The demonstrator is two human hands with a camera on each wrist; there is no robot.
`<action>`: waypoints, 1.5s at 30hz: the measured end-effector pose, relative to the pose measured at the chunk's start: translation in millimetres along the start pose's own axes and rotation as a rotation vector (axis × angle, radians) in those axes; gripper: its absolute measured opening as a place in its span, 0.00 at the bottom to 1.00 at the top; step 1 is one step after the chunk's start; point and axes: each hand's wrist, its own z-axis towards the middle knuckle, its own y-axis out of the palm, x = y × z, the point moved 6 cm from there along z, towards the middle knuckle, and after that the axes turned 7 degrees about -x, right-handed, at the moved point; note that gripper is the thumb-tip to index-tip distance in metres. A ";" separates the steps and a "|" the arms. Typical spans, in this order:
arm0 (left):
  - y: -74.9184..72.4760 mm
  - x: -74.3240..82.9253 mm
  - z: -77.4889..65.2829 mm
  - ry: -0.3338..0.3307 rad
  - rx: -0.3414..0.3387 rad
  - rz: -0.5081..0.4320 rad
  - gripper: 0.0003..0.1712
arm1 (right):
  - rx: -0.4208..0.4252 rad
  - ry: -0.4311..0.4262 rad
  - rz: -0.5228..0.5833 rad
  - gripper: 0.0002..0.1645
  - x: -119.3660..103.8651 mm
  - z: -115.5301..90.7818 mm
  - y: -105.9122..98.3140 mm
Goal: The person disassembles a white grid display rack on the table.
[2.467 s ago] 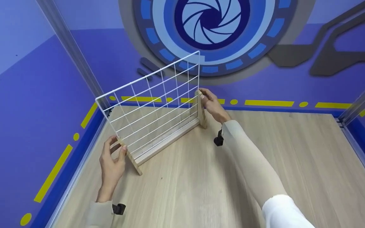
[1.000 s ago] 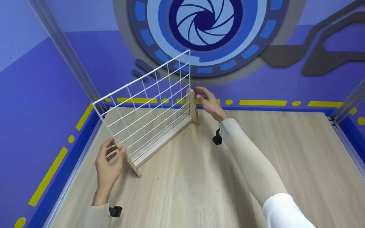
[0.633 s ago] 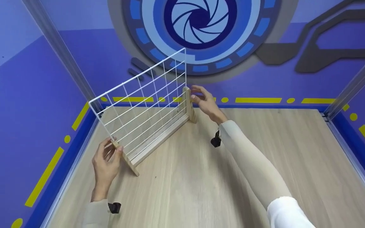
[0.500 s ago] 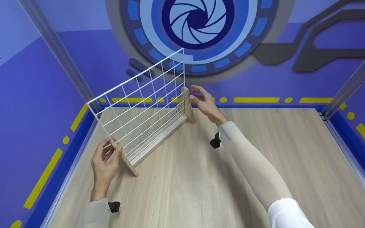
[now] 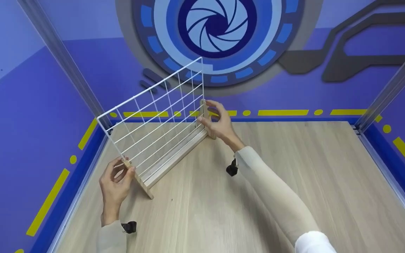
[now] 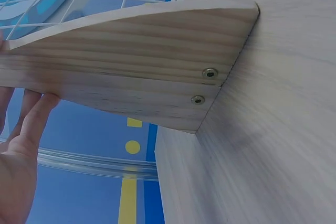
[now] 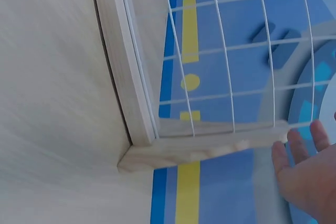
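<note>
A white wire grid panel (image 5: 153, 109) stands upright in a wooden stand, its wires running between two curved side pieces. My left hand (image 5: 115, 186) pinches the upper end of the near side piece (image 5: 140, 183), thumb on one face and fingers on the other. Two metal screws (image 6: 209, 73) show low on that piece in the left wrist view. At the far side piece (image 7: 210, 149), my right hand (image 5: 220, 123) has its fingers loosely extended around the upper end, the thumb overlapping the grid's edge in the head view. A wooden crossbar (image 5: 178, 158) joins both sides at the bottom.
The stand rests on a wood-grain tabletop (image 5: 258, 196), set at a slant near the back left. Blue and purple printed walls (image 5: 30, 140) enclose the table, with metal corner posts (image 5: 62, 59) at left and right.
My right hand came off the far side piece, stayed a little to its right, and has now moved back left onto it. The left hand keeps its grip; the view has shifted slightly.
</note>
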 end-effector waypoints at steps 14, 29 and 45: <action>0.4 -0.5 0.3 0.016 -0.001 0.009 0.26 | 0.023 -0.150 -0.091 0.45 21.2 -0.6 45.4; 0.5 -2.8 -1.5 0.007 0.014 -0.008 0.25 | 0.079 -0.134 -0.184 0.48 20.6 -0.5 83.2; 1.6 -3.9 -2.7 0.022 0.014 -0.016 0.25 | 0.165 -0.085 -0.245 0.45 20.5 5.0 107.7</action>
